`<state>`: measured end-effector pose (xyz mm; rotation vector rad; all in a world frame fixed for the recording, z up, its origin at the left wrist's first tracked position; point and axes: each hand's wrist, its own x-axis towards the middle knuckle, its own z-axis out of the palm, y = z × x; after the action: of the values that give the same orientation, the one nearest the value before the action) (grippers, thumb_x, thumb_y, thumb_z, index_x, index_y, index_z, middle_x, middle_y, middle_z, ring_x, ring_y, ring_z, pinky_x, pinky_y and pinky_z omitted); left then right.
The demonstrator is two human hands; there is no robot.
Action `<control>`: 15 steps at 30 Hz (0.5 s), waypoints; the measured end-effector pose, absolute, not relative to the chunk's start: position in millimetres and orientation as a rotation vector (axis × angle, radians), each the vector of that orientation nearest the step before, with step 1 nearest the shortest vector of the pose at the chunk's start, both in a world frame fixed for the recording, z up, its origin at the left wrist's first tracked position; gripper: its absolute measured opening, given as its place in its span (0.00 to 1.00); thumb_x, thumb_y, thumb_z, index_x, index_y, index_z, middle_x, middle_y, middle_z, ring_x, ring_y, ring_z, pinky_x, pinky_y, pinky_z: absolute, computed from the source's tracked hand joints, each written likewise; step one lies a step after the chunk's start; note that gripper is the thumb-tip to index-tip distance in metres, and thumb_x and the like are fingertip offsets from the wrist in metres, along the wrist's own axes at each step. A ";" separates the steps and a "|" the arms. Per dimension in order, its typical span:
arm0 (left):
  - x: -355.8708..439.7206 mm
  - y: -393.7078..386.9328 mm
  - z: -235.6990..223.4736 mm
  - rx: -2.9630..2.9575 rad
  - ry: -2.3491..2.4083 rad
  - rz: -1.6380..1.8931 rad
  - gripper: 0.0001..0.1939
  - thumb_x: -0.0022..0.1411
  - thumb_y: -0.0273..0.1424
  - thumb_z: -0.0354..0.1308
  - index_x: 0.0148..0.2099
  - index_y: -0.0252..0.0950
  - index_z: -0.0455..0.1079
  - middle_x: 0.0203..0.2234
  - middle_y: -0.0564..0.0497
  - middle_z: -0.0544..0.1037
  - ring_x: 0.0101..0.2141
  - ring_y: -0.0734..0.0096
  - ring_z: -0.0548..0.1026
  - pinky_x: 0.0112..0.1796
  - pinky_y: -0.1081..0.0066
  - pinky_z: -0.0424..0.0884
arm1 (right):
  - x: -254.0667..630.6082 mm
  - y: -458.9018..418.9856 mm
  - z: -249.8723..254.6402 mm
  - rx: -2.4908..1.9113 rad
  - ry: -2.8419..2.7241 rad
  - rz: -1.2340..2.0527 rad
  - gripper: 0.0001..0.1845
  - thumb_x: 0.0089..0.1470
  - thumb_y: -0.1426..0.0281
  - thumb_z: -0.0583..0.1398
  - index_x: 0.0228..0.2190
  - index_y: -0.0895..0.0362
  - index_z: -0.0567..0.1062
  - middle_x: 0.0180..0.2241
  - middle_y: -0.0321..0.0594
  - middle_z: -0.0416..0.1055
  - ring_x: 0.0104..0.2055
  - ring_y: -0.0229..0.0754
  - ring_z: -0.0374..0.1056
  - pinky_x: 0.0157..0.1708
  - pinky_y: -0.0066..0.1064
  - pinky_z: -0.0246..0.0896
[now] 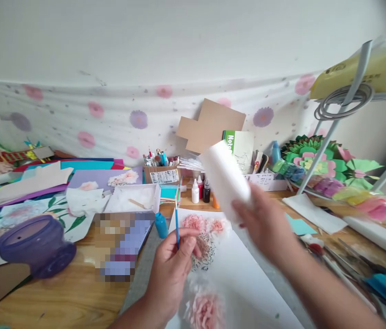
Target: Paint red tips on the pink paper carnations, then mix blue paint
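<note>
My left hand (170, 274) is closed around a thin blue paintbrush (177, 221), which stands nearly upright between the fingers. It hovers over a large white sheet of paper (251, 283) bearing fluffy pink flowers (206, 310) and a patch of dark speckled marks (205, 256). My right hand (264, 224), a little blurred, grips a white paper roll (225, 178) by its lower end, raised and tilted above the sheet's right side. A blue paint bottle (161, 225) stands just left of the sheet, beyond my left hand.
A purple pot (35, 244) stands at left. Behind are a white tray (134, 197), a pen box (161, 174) and small paint bottles (206, 191). Tools and scissors (360, 256) lie at right, under a metal rack (330, 123). Paper flowers (319, 160) fill the back right.
</note>
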<state>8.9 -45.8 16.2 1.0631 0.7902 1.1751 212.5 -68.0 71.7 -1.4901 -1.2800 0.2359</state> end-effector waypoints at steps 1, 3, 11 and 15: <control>7.3 -43.9 19.2 1.032 0.784 1.218 0.22 0.51 0.46 0.71 0.41 0.34 0.77 0.24 0.50 0.78 0.16 0.84 0.55 0.19 0.76 0.50 | 183.8 -68.4 61.3 -1.483 -1.373 0.156 0.23 0.59 0.63 0.58 0.55 0.51 0.72 0.41 0.49 0.77 0.35 0.53 0.75 0.31 0.43 0.73; 4.7 -40.8 23.7 0.988 0.754 1.300 0.25 0.50 0.44 0.73 0.46 0.35 0.78 0.33 0.46 0.82 0.18 0.83 0.61 0.20 0.77 0.58 | 138.0 -68.5 40.6 -1.416 -1.504 0.093 0.26 0.62 0.68 0.51 0.61 0.52 0.68 0.49 0.54 0.74 0.41 0.54 0.76 0.37 0.45 0.75; 2.1 -35.9 30.6 0.813 0.792 1.312 0.23 0.47 0.41 0.75 0.42 0.36 0.76 0.30 0.49 0.82 0.32 0.61 0.80 0.34 0.68 0.74 | 123.7 -73.4 20.8 -1.093 -1.536 0.230 0.20 0.58 0.63 0.61 0.51 0.50 0.78 0.51 0.49 0.74 0.52 0.52 0.72 0.52 0.45 0.70; 0.0 -38.9 31.0 0.811 0.779 1.183 0.23 0.43 0.43 0.75 0.37 0.34 0.76 0.23 0.50 0.79 0.24 0.66 0.76 0.25 0.71 0.70 | 150.7 -66.5 31.6 -1.138 -1.032 0.856 0.26 0.54 0.49 0.63 0.47 0.51 0.80 0.47 0.47 0.76 0.43 0.47 0.74 0.42 0.39 0.71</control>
<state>0.0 -38.9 31.0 0.8113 0.7787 1.1834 150.7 -66.5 31.6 -1.1384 -1.0322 0.8563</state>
